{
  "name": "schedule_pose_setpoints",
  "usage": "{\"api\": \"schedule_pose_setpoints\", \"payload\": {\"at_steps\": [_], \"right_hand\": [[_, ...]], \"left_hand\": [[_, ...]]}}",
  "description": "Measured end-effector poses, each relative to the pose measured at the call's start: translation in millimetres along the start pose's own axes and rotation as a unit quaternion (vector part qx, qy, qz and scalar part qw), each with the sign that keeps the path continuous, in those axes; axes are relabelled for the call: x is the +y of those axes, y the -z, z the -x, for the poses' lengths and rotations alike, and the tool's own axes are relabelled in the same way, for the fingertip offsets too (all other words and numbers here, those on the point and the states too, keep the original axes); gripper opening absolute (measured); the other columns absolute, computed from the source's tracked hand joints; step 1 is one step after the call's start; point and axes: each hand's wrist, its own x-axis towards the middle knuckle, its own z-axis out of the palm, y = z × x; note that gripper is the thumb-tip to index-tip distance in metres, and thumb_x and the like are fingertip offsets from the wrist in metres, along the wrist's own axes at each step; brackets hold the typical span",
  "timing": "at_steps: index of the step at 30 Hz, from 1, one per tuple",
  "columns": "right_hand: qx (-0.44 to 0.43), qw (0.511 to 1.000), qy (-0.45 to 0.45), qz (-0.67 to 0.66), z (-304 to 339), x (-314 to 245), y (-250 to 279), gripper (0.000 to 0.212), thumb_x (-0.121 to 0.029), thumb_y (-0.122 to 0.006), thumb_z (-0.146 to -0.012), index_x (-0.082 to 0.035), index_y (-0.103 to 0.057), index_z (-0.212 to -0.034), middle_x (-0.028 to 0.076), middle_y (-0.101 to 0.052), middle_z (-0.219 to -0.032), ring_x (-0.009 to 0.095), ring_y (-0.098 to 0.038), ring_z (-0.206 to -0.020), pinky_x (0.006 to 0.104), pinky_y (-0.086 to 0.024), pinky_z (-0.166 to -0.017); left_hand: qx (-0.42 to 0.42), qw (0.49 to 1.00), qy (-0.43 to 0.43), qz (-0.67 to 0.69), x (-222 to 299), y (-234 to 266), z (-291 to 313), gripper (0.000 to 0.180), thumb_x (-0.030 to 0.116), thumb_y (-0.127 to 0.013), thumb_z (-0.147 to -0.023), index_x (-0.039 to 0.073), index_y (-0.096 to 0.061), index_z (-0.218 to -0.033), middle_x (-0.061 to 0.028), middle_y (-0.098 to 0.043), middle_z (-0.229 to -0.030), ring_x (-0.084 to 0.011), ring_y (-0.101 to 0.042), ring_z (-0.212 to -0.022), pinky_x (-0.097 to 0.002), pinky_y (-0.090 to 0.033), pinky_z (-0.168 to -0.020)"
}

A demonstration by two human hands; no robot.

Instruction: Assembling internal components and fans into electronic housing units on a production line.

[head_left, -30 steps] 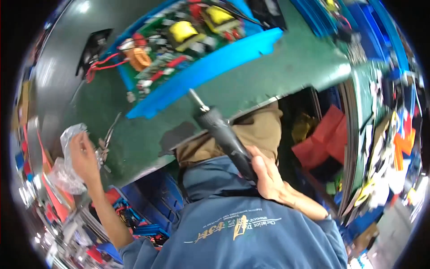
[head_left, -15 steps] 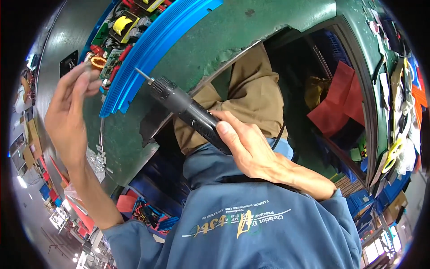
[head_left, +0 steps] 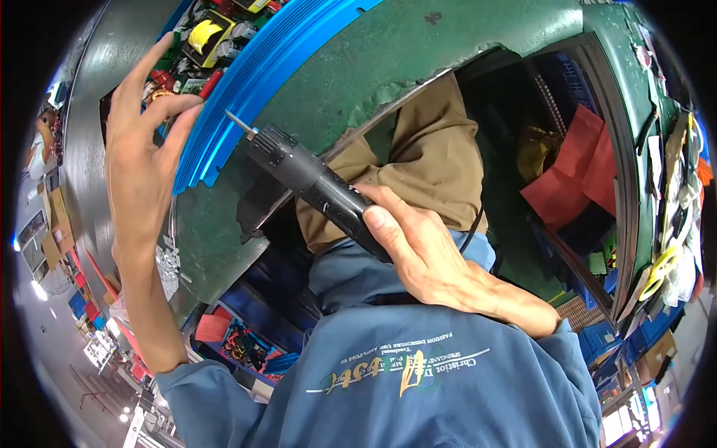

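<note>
My right hand (head_left: 418, 243) is wrapped around a black electric screwdriver (head_left: 317, 183), its thumb along the body. The bit points up and left and ends in front of a finned blue metal housing (head_left: 261, 71). Inside the housing lies a circuit board with a yellow-wrapped transformer (head_left: 203, 34) and red cylindrical parts (head_left: 212, 84). My left hand (head_left: 146, 138) is over the housing's left end, one finger stretched far out. Its thumb and another finger come close together beside a red part; nothing shows between them, and I cannot tell whether they touch it.
The housing lies on a worn green bench (head_left: 373, 67) with a chipped front edge. Below its right part, red sheets (head_left: 571, 175) lie in an open compartment. A blue bin (head_left: 250, 355) with assorted parts stands at lower left. Tape rolls and bags crowd the right edge.
My left hand has moved up and right across the housing's end, and its fingers have spread. The screwdriver in my right hand stays almost in place.
</note>
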Motion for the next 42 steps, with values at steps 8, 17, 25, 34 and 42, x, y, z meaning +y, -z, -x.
{"api": "schedule_pose_setpoints", "payload": {"at_steps": [8, 17, 25, 34, 42], "right_hand": [[-0.095, 0.966, -0.089, -0.222, 4.2, 10.8, -5.8, 0.070, -0.058, -0.026, -0.108, 0.002, -0.054, -0.130, 0.006, -0.065, -0.085, 0.012, -0.060, -0.074, 0.0275, -0.048, -0.072], [-0.117, 0.954, -0.128, -0.246, 6.6, -6.1, -4.9, 0.073, -0.058, -0.025, -0.109, 0.005, -0.047, -0.139, 0.009, -0.065, -0.094, 0.015, -0.059, -0.081, 0.0290, -0.048, -0.077], [-0.072, 0.961, -0.146, -0.222, 5.5, -6.5, -14.4, 0.084, -0.067, -0.024, -0.104, 0.006, -0.049, -0.138, 0.013, -0.066, -0.085, 0.016, -0.060, -0.072, 0.0290, -0.048, -0.070], [-0.064, 0.946, -0.213, -0.238, 1.9, 2.6, -15.7, 0.098, -0.081, -0.034, -0.093, 0.008, -0.052, -0.132, 0.013, -0.064, -0.077, 0.019, -0.058, -0.060, 0.0294, -0.045, -0.057], [-0.026, 0.988, -0.125, -0.083, 13.0, 36.7, 10.1, 0.086, -0.075, -0.027, -0.098, 0.002, -0.052, -0.125, 0.010, -0.062, -0.075, 0.017, -0.056, -0.057, 0.0287, -0.043, -0.056]], "left_hand": [[-0.029, 0.977, 0.113, 0.180, 6.2, 0.9, 7.7, 0.011, 0.006, -0.076, -0.082, 0.004, -0.073, -0.092, -0.0140, -0.055, -0.146, -0.0336, -0.054, -0.131, -0.0425, -0.042, -0.108], [-0.046, 0.952, 0.124, 0.277, -7.6, 3.6, 8.4, 0.012, 0.006, -0.076, -0.081, 0.004, -0.076, -0.092, -0.0153, -0.051, -0.152, -0.0299, -0.049, -0.139, -0.0482, -0.033, -0.119], [-0.108, 0.942, 0.117, 0.297, -15.5, 9.1, 7.5, 0.013, 0.002, -0.071, -0.083, 0.002, -0.075, -0.096, -0.0179, -0.046, -0.156, -0.0302, -0.044, -0.145, -0.0504, -0.027, -0.121], [-0.069, 0.937, 0.102, 0.328, -16.2, 4.6, 11.7, 0.017, -0.003, -0.067, -0.079, 0.001, -0.076, -0.093, -0.0175, -0.048, -0.155, -0.0325, -0.046, -0.144, -0.0531, -0.028, -0.119], [0.014, 0.961, 0.111, 0.254, -15.4, 9.7, 38.2, 0.011, 0.005, -0.073, -0.075, 0.006, -0.074, -0.086, -0.0129, -0.054, -0.150, -0.0341, -0.044, -0.144, -0.0519, -0.035, -0.119]]}}
